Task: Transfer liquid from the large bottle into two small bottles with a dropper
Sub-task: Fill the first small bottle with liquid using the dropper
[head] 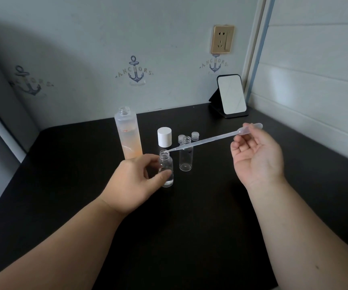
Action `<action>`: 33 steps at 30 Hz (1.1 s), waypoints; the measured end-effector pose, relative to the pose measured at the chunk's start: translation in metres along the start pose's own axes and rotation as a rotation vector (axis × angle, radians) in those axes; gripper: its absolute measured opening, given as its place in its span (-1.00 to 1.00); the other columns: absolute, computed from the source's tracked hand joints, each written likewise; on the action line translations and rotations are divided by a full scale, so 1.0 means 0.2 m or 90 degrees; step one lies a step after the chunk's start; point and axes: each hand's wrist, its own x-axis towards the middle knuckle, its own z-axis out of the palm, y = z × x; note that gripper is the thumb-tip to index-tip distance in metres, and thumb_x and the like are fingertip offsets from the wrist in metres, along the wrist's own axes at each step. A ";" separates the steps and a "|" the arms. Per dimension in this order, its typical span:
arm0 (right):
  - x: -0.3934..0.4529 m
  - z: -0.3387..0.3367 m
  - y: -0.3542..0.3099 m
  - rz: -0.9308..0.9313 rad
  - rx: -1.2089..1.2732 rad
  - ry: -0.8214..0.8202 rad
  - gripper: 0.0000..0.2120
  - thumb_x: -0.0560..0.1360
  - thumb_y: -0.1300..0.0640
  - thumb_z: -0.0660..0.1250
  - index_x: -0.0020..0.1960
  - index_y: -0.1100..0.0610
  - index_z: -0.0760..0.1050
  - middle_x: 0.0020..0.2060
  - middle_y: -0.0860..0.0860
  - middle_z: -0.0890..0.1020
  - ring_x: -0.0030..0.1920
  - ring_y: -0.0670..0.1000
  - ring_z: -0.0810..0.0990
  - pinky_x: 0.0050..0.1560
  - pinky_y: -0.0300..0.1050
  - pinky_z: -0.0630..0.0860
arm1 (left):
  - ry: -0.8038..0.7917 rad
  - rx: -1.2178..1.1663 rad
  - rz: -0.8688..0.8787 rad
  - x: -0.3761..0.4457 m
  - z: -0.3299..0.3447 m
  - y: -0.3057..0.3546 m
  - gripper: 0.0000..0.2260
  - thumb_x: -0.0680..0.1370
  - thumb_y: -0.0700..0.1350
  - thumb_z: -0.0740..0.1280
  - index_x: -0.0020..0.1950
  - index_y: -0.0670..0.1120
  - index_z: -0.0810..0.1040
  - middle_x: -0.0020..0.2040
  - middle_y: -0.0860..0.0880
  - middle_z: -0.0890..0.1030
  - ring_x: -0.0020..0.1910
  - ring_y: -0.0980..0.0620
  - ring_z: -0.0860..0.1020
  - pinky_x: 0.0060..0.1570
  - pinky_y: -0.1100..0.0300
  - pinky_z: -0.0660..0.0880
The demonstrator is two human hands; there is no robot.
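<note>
Two hands are working over the black tabletop (189, 216). The left hand (131, 185) is gripping the near small bottle (166, 170), thumb and fingers curled round its clear body, keeping it upright on the surface. This bottle is uncapped and is holding a shallow layer of clear liquid at its base. The right hand (256, 155) is pinching the bulb of the dropper (206, 140) between thumb and fingertips, palm turned upward. The dropper is slanting down to the left, and its tip is resting at the open mouth of the near small bottle.

Just behind and to the right, the second small bottle (185, 155) is standing upright, uncapped, and appearing empty; the dropper stem is crossing in front of its neck. Two small clear caps (195, 136) are lying behind it, one partly hidden by the bottle. A white cap (164, 136) is sitting just left of these on a clear object that is mostly hidden, so its nature cannot be determined. The large bottle (128, 132) is standing open at the rear left, showing orange-tinted liquid in its lower part. A small mirror (230, 95) on a black stand is leaning near the right rear corner, below a gold wall socket (223, 39).
</note>
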 end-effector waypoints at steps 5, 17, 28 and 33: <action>0.00 0.00 0.00 -0.013 -0.009 0.008 -0.72 0.53 0.25 0.36 -0.33 0.12 0.68 -0.33 0.00 0.64 -0.35 -0.05 0.58 -0.26 -0.25 0.53 | -0.051 0.055 -0.029 0.03 0.02 -0.01 -0.59 0.37 0.28 0.48 0.15 0.23 0.51 -0.05 0.26 0.64 -0.03 0.35 0.57 -0.10 0.41 0.48; 0.01 0.00 0.00 -0.037 -0.008 0.042 -0.74 0.52 0.26 0.37 -0.33 0.11 0.66 -0.34 0.00 0.62 -0.37 -0.06 0.54 -0.26 -0.26 0.50 | -0.010 0.056 0.019 0.02 0.02 -0.04 -0.73 0.46 -0.01 0.49 0.12 0.18 0.56 -0.13 0.22 0.60 -0.14 0.17 0.57 -0.21 0.28 0.51; 0.01 -0.01 -0.01 -0.004 -0.021 0.042 -0.75 0.53 0.23 0.41 -0.32 0.08 0.65 -0.31 -0.03 0.62 -0.42 -0.10 0.41 -0.35 -0.29 0.38 | -0.018 0.047 0.008 0.02 0.02 -0.05 -0.74 0.46 0.01 0.49 0.11 0.17 0.57 -0.08 0.28 0.58 -0.11 0.19 0.57 -0.19 0.26 0.52; 0.02 -0.02 0.00 0.006 -0.017 0.034 -0.70 0.53 0.23 0.41 -0.36 0.04 0.65 -0.32 -0.04 0.61 -0.44 -0.11 0.40 -0.36 -0.30 0.37 | -0.020 0.047 0.010 0.03 0.02 -0.05 -0.73 0.46 0.03 0.49 0.12 0.19 0.57 -0.08 0.27 0.59 -0.11 0.20 0.57 -0.18 0.23 0.54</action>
